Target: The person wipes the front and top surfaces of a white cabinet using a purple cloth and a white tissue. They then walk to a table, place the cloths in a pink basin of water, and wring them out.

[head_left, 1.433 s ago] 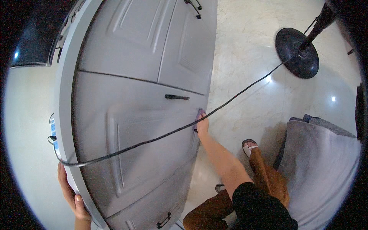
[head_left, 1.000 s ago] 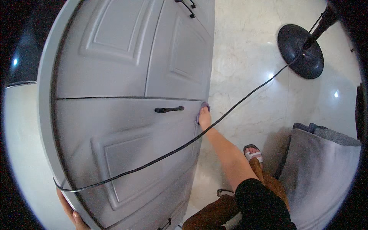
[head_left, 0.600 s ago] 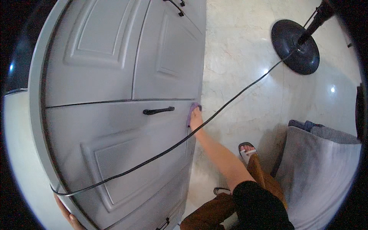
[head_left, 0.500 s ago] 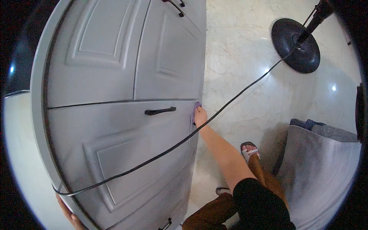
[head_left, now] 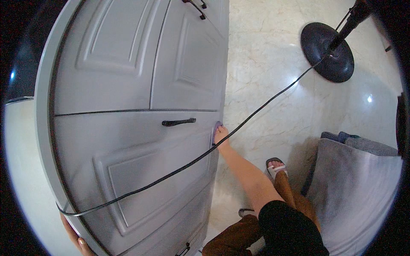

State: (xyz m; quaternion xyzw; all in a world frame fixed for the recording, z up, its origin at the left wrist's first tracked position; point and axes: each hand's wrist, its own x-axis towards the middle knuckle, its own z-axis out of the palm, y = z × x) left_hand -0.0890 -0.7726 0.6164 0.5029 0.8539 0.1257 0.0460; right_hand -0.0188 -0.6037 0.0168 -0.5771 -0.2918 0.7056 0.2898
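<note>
My right hand (head_left: 221, 135) is closed on a purple cloth (head_left: 218, 125), pressing it against the right edge of a grey cabinet (head_left: 188, 87). The cloth is mostly hidden by my fingers. To the left of that hand is a black handle (head_left: 178, 122) on the cabinet's panelled front. At the lower left, my left hand (head_left: 76, 235) rests along the cabinet's outer edge with its fingers stretched out; only part of it shows. A black cable (head_left: 179, 170) runs slantwise across the panel and passes over my right wrist.
The cable leads to a black round stand base (head_left: 328, 52) on the pale marbled floor (head_left: 260, 64). A grey cloth-covered piece (head_left: 348, 192) stands at the right, with folded dark fabric (head_left: 370, 146) on it. My sandalled foot (head_left: 276, 166) is between it and the cabinet.
My right hand has slid a little toward me along the cabinet's edge with the purple cloth. My left hand stays at the outer edge.
</note>
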